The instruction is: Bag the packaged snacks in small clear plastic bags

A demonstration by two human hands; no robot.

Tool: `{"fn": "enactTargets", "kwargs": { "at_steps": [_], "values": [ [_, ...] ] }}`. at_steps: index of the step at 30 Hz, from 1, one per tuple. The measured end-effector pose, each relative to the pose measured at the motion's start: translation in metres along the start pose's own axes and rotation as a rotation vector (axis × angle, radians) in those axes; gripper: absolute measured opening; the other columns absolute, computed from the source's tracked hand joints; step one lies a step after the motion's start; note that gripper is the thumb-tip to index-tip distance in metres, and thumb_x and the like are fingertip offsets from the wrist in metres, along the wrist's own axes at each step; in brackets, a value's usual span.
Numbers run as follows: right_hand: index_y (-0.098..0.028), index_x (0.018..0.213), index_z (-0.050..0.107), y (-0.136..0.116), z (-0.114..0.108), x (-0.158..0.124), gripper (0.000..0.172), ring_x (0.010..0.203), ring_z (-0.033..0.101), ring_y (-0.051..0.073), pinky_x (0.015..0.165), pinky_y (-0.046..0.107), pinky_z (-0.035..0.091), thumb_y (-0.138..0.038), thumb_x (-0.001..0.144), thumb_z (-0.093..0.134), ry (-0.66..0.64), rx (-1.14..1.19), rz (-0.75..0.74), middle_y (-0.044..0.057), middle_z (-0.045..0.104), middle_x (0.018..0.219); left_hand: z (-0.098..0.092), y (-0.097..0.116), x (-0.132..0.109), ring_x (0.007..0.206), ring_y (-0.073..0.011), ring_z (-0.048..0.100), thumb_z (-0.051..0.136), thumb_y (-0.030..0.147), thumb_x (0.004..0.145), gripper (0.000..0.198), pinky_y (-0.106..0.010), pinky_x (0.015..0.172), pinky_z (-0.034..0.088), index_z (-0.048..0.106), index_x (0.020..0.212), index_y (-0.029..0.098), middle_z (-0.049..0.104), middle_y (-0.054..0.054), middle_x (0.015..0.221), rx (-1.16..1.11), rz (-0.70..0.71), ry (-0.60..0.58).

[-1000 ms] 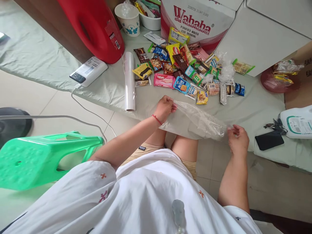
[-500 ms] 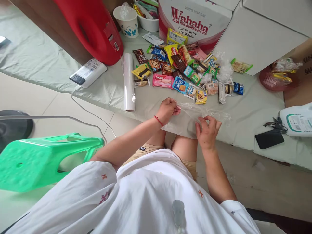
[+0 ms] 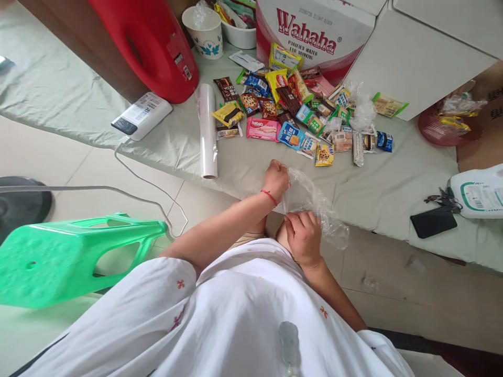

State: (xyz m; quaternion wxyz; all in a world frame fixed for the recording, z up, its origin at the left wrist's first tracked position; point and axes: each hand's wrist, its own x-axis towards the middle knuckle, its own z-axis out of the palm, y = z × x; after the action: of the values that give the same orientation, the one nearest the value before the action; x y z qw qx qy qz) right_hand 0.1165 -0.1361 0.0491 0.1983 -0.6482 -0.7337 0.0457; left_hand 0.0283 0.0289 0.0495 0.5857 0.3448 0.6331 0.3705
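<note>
A clear plastic bag (image 3: 308, 191) stretches between my hands at the table's front edge and droops to the right. My left hand (image 3: 276, 179), with a red string on the wrist, is closed on its left end. Closer to my body, my right hand (image 3: 304, 235) has its fingers curled against the bag's lower edge; its fingertips are partly hidden. Just beyond my hands lies a pile of packaged snacks, among them a pink wafer pack (image 3: 262, 129), a blue packet (image 3: 291, 136) and a yellow cookie packet (image 3: 324, 155).
A roll of clear plastic bags (image 3: 208, 133) lies left of the snacks, near a white power bank (image 3: 142, 116) with a cable. Behind stand a red jug (image 3: 157, 52), a paper cup (image 3: 204, 36) and a Wahaha carton (image 3: 310, 31). A green stool (image 3: 47, 262) is at left.
My right hand has moved left and toward my body, bringing the bag along, so it now hangs more bunched. My left hand has shifted slightly right.
</note>
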Motion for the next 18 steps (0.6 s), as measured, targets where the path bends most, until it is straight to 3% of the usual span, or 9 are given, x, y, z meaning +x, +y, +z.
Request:
{"fn": "enactTargets", "kwargs": {
  "at_steps": [2, 4, 7, 9, 15, 18],
  "values": [
    [-0.024, 0.109, 0.075, -0.002, -0.006, 0.002, 0.024, 0.09, 0.066, 0.023, 0.081, 0.037, 0.049, -0.03, 0.105, 0.052, -0.043, 0.202, 0.044, 0.007, 0.074, 0.097, 0.002, -0.009, 0.0, 0.057, -0.0102, 0.046, 0.044, 0.021, 0.102, 0.017, -0.024, 0.061, 0.046, 0.041, 0.086, 0.024, 0.049, 0.004, 0.074, 0.067, 0.1, 0.012],
    [-0.025, 0.108, 0.074, 0.003, -0.02, 0.005, 0.026, 0.087, 0.068, 0.021, 0.078, 0.035, 0.053, -0.035, 0.106, 0.051, -0.003, 0.356, 0.126, 0.007, 0.074, 0.099, 0.0, -0.016, -0.001, 0.06, -0.0108, 0.047, 0.047, 0.023, 0.102, 0.014, -0.024, 0.064, 0.047, 0.043, 0.088, 0.024, 0.05, 0.004, 0.075, 0.088, 0.17, -0.006],
    [-0.023, 0.105, 0.073, 0.021, -0.045, 0.007, 0.025, 0.081, 0.066, 0.02, 0.075, 0.034, 0.054, -0.039, 0.104, 0.054, 0.183, 0.328, 0.238, 0.009, 0.072, 0.098, -0.005, -0.02, -0.004, 0.057, -0.0113, 0.046, 0.046, 0.026, 0.104, 0.01, -0.024, 0.062, 0.046, 0.044, 0.094, 0.024, 0.047, 0.005, 0.072, 0.047, 0.199, -0.022],
    [-0.022, 0.108, 0.07, 0.033, -0.055, 0.004, 0.023, 0.083, 0.064, 0.021, 0.077, 0.036, 0.054, -0.042, 0.102, 0.059, 0.274, 0.228, 0.237, 0.01, 0.069, 0.099, -0.008, -0.021, -0.004, 0.053, -0.0112, 0.043, 0.044, 0.027, 0.105, 0.008, -0.025, 0.058, 0.045, 0.044, 0.097, 0.025, 0.043, 0.006, 0.069, 0.019, 0.179, -0.005],
    [-0.017, 0.137, 0.057, 0.05, -0.04, -0.022, 0.059, 0.116, 0.055, 0.034, 0.098, 0.053, 0.047, -0.053, 0.092, 0.071, 0.231, -0.025, 0.123, 0.021, 0.061, 0.127, -0.013, -0.026, 0.004, 0.058, -0.0121, 0.046, 0.045, 0.027, 0.105, 0.007, -0.026, 0.066, 0.047, 0.047, 0.1, 0.023, 0.045, 0.005, 0.071, 0.069, 0.196, 0.064],
    [-0.017, 0.127, 0.065, 0.063, -0.033, -0.024, 0.039, 0.11, 0.057, 0.032, 0.097, 0.051, 0.045, -0.044, 0.099, 0.061, 0.207, -0.033, 0.221, 0.019, 0.068, 0.118, -0.014, -0.029, 0.008, 0.062, -0.0127, 0.049, 0.048, 0.028, 0.103, 0.007, -0.026, 0.069, 0.046, 0.046, 0.098, 0.024, 0.046, 0.005, 0.074, 0.089, 0.236, 0.057]
  ]
}}
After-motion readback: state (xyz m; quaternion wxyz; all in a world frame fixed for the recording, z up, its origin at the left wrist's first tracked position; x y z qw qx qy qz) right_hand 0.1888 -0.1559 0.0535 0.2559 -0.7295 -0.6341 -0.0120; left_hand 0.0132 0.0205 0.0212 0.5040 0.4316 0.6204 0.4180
